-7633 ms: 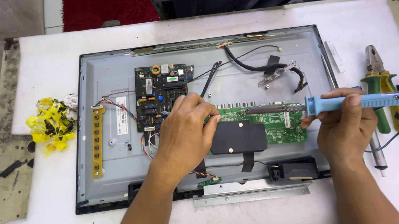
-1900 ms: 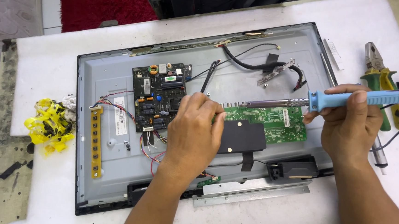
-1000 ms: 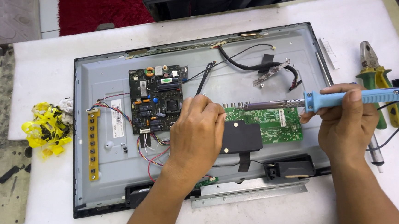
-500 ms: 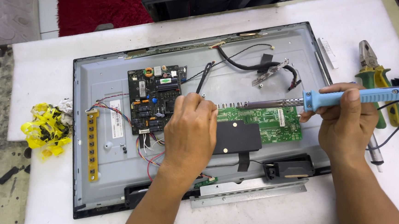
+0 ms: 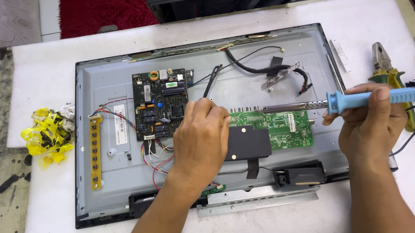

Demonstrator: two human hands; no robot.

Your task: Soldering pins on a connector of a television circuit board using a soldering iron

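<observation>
This looks like a small electronics repair workshop. A flat television with its back cover off (image 5: pixel 98 172) lies face down on a worn white tabletop (image 5: pixel 42 77), its dark power board (image 5: pixel 160 104) and green main board (image 5: pixel 279 128) bared. A blue-handled soldering iron (image 5: pixel 362 99), green-and-yellow-handled pliers (image 5: pixel 387 74) and a crumpled wad of yellow tape (image 5: pixel 45 135) lie about, with a red carpet (image 5: pixel 104 4) on the floor beyond.

Soldering iron (image 5: pixel 362 98): smooth blue plastic handle in the right hand (image 5: pixel 367 126), dull grey metal barrel.
Back panel (image 5: pixel 109 81): matt grey sheet metal, lightly scuffed.
Green board (image 5: pixel 276 128): glossy lacquered circuit board under the left hand (image 5: pixel 201 135).
Black pad (image 5: pixel 246 144): matt plastic film.
Desk (image 5: pixel 47 73): rough white cloth-like cover, stained.
Pliers (image 5: pixel 387 74): bare metal jaws, green-and-yellow rubbery grips.
Yellow tape wad (image 5: pixel 45 133): shiny crinkled plastic.
</observation>
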